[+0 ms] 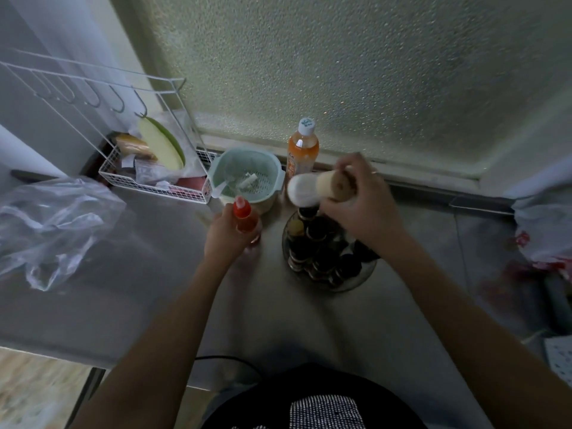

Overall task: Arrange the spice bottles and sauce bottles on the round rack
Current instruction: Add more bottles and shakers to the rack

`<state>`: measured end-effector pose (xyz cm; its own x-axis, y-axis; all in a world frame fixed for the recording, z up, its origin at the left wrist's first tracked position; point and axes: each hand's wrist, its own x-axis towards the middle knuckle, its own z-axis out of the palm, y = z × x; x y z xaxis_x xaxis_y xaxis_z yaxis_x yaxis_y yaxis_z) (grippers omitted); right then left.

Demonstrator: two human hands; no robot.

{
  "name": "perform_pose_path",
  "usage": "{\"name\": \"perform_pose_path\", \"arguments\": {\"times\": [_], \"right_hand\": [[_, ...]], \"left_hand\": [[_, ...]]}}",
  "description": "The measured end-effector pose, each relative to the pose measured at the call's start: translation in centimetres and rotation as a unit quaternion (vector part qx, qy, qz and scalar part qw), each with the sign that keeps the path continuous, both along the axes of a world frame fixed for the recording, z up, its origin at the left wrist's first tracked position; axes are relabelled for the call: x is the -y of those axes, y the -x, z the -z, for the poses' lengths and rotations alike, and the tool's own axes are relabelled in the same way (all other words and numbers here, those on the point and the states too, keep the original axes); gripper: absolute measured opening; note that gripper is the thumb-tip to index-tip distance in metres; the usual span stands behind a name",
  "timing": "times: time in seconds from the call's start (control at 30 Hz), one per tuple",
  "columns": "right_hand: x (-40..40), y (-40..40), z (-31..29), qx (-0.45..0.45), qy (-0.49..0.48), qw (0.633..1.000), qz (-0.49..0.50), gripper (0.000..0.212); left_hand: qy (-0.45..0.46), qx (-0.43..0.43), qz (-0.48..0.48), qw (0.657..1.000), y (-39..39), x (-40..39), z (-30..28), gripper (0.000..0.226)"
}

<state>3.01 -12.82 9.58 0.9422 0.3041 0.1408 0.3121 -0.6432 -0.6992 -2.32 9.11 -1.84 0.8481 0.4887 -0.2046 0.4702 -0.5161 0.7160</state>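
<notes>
Counter (173, 274) carries round rack (356, 281) crowded with dark-capped bottles (318, 230), right hand (359, 196) above it, grip clamped on tilted white-capped bottle (312, 187), left hand (229, 233) beside rack, grip wrapped round upright red sauce bottle (244, 216).

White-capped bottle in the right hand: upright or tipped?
Tipped: the bottle lies nearly sideways in the right hand, cap pointing left, above the rack.
</notes>
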Motion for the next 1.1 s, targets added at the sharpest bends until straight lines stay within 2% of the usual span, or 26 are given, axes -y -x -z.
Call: {"name": "perform_pose_path", "arguments": {"times": [0.2,0.4,0.53,0.67,0.83,0.97,1.1], "right_hand": [[4.5,0.2,-1.7,-0.086,0.146,0.985,-0.003,0.045],[3.9,0.6,-0.9,-0.102,0.221,0.969,-0.035,0.047],[3.5,0.2,-1.7,-0.07,0.274,0.957,-0.066,0.051],[3.2,-0.2,-2.3,-0.044,0.286,0.953,-0.091,0.053],[3.0,-0.8,-2.3,-0.07,0.327,0.937,-0.099,0.053],[2.9,-1.2,-2.5,-0.078,0.34,0.93,-0.115,0.053],[1.7,-1.5,-0.8,-0.096,0.387,0.907,-0.138,0.041]], "left_hand": [[-0.014,0.069,-0.012,0.997,0.6,2.3,-1.7,0.068],[-0.021,0.13,0.06,0.99,-0.6,3.6,-3.2,0.074],[0.007,0.119,0.114,0.986,-1.6,3.5,-3.0,0.054],[0.036,0.089,0.168,0.981,-2.3,3.3,-2.6,0.047],[0.085,0.036,0.195,0.976,-3.1,3.1,-2.7,0.058],[0.119,0.027,0.2,0.972,-3.6,3.2,-2.3,0.062],[0.161,0.018,0.189,0.968,-3.8,3.1,-1.8,0.064]]}}
